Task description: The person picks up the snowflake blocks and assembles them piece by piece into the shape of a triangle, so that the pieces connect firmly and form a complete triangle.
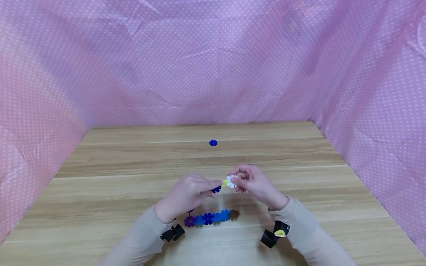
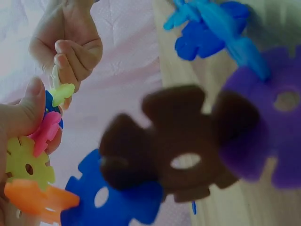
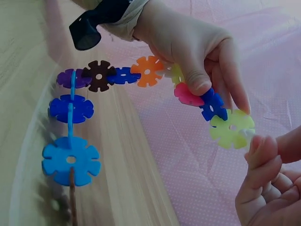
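Observation:
A chain of notched plastic snowflake discs runs from the tabletop up to both hands. My left hand (image 1: pixel 188 194) pinches it between thumb and fingers near the pink disc (image 3: pixel 189 95) and a dark blue disc (image 3: pixel 213 104). Beyond those, a yellow disc (image 3: pixel 230 129) joins on, with a white disc (image 1: pixel 230 180) at its edge. That white disc is pinched by my right hand (image 1: pixel 256 186). Behind the left hand the chain continues through an orange disc (image 3: pixel 147 71), a blue one, a brown disc (image 3: pixel 99 76) and a purple disc (image 3: pixel 70 78).
The chain's lower stretch, with a light blue disc (image 3: pixel 70 155) and a brown end disc (image 1: pixel 234 214), lies near me on the wooden table (image 1: pixel 133 159). A single dark blue disc (image 1: pixel 213 143) lies toward the back. Pink dotted cloth (image 1: pixel 213 74) surrounds the table.

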Demonstrator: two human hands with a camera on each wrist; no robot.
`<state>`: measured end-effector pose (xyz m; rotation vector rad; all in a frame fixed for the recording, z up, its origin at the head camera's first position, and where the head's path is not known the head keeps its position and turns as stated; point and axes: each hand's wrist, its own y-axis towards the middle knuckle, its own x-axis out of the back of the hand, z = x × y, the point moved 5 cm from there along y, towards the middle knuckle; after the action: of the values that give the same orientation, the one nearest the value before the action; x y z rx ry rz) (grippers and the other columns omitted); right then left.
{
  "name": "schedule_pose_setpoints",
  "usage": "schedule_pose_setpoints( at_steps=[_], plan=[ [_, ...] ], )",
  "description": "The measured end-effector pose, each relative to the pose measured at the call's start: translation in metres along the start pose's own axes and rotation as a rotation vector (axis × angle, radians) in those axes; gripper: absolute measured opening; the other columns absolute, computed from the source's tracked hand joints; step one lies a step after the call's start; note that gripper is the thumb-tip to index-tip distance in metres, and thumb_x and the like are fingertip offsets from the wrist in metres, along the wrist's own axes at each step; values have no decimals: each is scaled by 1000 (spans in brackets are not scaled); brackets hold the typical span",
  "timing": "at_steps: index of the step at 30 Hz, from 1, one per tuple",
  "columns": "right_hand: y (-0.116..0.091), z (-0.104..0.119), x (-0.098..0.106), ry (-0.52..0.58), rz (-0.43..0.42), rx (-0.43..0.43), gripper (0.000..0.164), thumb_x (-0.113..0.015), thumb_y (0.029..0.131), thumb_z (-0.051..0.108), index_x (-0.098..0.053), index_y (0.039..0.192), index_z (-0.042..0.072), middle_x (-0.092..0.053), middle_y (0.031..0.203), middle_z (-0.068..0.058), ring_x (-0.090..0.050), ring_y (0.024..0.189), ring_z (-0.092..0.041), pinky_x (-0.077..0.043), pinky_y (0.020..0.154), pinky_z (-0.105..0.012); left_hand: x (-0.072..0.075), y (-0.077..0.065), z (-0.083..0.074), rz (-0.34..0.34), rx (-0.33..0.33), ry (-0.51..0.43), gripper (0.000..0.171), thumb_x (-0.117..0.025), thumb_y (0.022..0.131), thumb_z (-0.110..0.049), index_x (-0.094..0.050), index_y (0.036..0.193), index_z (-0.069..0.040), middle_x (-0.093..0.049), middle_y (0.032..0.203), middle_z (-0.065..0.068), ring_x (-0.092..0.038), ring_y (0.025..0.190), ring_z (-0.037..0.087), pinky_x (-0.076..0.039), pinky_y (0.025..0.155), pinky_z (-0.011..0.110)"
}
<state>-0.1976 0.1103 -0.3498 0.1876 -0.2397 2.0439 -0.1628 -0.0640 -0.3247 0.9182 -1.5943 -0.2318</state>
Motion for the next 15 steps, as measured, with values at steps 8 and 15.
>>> schedule_pose_setpoints(
  at_steps=[8,15],
  plan=[
    [4,0,0,24,1,14,23,-53,96,8,-55,111,-10,-62,75,-3,-57,63,-9,-53,64,-25,2,0,2,-36,43,31,35,-80,70,-6,-72,104,-1,-74,89,6,-69,73,9,-54,69,17],
    [17,-4,1,77,32,-29,31,-51,98,19,-55,118,-4,-64,82,-3,-61,73,-15,-55,78,-39,7,-4,15,-36,208,1,36,-76,76,-4,-69,112,-2,-72,102,8,-70,89,17,-56,75,23]
  ],
)
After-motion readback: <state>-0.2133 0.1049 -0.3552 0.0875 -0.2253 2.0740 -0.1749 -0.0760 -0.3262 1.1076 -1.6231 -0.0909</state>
